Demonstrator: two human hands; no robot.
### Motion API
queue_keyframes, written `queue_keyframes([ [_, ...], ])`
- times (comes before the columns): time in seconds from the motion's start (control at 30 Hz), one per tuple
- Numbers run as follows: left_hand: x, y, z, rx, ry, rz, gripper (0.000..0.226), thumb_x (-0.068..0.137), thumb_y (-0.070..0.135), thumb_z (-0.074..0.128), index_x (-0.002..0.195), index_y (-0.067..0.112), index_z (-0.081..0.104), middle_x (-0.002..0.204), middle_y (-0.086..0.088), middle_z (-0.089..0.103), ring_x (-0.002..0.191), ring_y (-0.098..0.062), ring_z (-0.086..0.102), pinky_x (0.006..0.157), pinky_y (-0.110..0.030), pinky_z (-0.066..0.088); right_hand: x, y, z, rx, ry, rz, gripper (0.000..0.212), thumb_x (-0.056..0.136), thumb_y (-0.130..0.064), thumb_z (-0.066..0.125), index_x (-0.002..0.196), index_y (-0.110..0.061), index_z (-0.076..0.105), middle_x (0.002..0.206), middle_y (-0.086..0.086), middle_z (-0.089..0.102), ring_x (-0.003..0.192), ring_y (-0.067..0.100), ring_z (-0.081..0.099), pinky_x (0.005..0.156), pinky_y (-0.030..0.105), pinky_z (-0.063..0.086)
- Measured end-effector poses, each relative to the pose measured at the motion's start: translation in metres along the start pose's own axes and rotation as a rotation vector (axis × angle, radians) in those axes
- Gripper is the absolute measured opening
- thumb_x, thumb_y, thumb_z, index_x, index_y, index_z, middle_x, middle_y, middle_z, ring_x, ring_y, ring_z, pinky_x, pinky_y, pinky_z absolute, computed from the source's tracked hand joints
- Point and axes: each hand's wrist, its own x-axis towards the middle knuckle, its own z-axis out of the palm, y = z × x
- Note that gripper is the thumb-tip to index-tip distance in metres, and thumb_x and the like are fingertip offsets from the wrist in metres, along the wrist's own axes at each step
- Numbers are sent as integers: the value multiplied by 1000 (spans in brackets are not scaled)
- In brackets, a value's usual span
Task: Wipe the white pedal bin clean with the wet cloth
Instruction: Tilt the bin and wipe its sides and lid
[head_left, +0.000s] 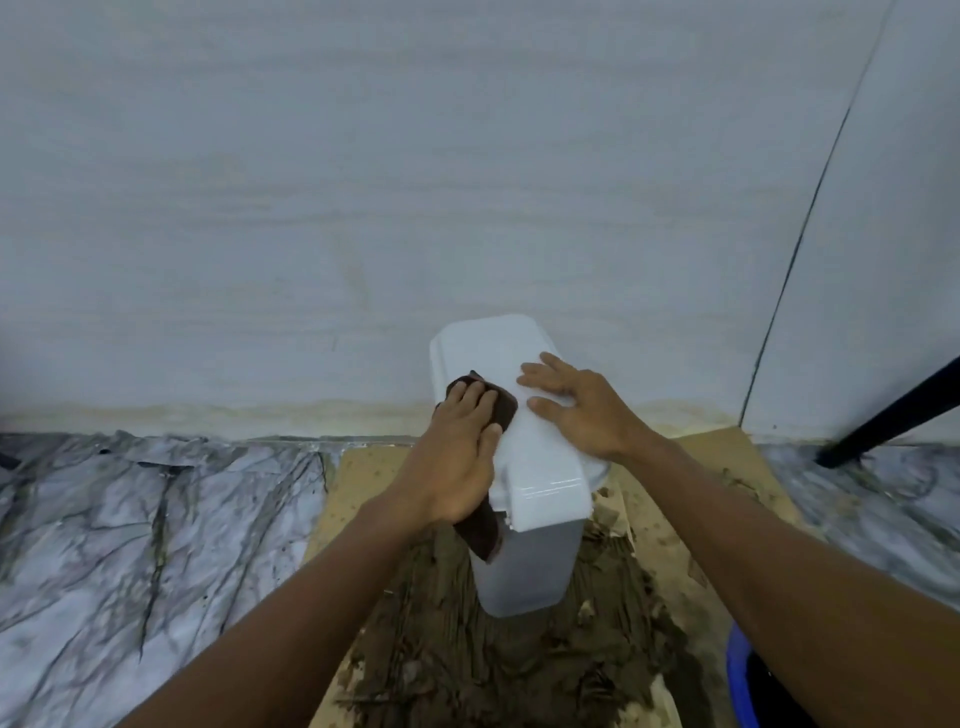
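Note:
The white pedal bin (535, 467) stands upright on a muddy board against the wall, its lid closed. My left hand (457, 452) presses a dark brown cloth (498, 408) flat against the lid's left edge; one end of the cloth hangs down the bin's left side below my wrist. My right hand (576, 402) lies palm down on the right side of the lid, fingers spread, with nothing in it.
The board (727, 519) under the bin is smeared with brown mud (493, 654). Marbled grey floor (145, 530) spreads to both sides. A black slanted leg (893, 415) stands at the right, and a blue bucket rim (740, 680) shows at the lower right.

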Motion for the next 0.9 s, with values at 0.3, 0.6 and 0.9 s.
queue_keyframes([
  [0.3,21,-3,8,-145,162,-43,46,107,19,37,152,14,38,163,3,26,153,-11,11,117,-19,-3,15,12,7,250,56,10,43,92,3,60,130,-14,63,148,-6,50,147,4,25,120,28,21],
  [0.6,-1,-5,-10,-249,48,33,46,105,12,44,150,18,43,150,21,29,144,5,14,109,-6,-2,-49,-29,27,9,204,50,44,102,-10,47,145,-17,49,159,-13,30,151,3,5,118,18,6],
  [0.9,-7,30,-1,43,-79,137,52,106,29,41,156,18,30,164,4,24,153,-15,11,118,-24,1,-83,-21,20,-179,180,81,53,106,-25,39,156,-15,25,165,-8,10,151,10,-13,122,27,1],
])
